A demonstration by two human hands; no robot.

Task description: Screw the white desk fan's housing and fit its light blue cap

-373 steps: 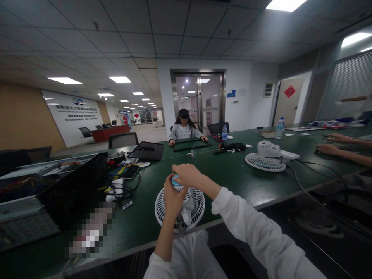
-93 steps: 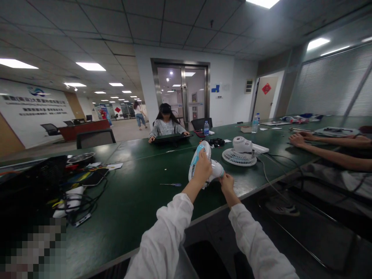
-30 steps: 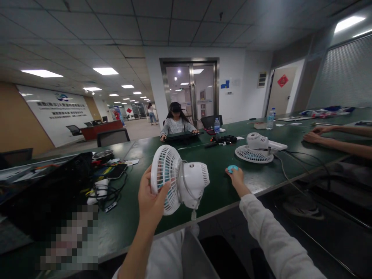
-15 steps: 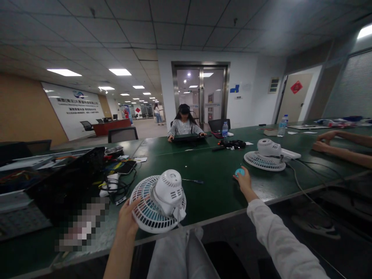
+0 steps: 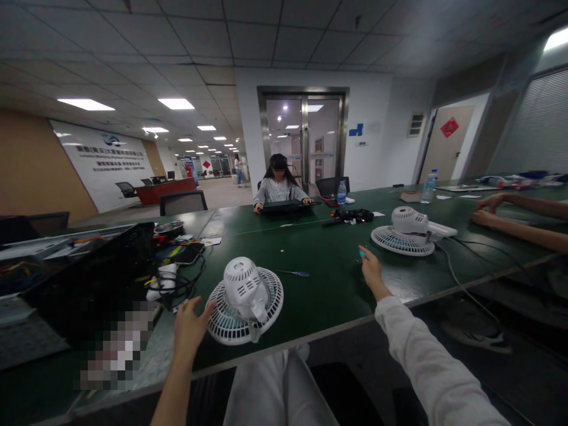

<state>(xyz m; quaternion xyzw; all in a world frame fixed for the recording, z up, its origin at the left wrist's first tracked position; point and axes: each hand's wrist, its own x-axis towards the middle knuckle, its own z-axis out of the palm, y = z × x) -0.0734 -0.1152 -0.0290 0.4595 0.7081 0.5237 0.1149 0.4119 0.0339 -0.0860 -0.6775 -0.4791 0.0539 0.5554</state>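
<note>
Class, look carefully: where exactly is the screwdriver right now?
In the head view, the screwdriver lies on the green table near the middle, just right of the nearer white fan and left of the person's right hand.

Wall sign [image 5: 110, 157]: "大数据"; rest blurred.

The room was dim, lit from above by ceiling panels [image 5: 176, 104] that burned out to white, while the space under the table lay in deep shadow. Pale glare streaked the green tabletop [image 5: 319, 296] toward its right front edge. The wide lens stretched the sides, far detail looked soft, and coarse pixel blocks [image 5: 118, 349] masked a patch at lower left.
</note>
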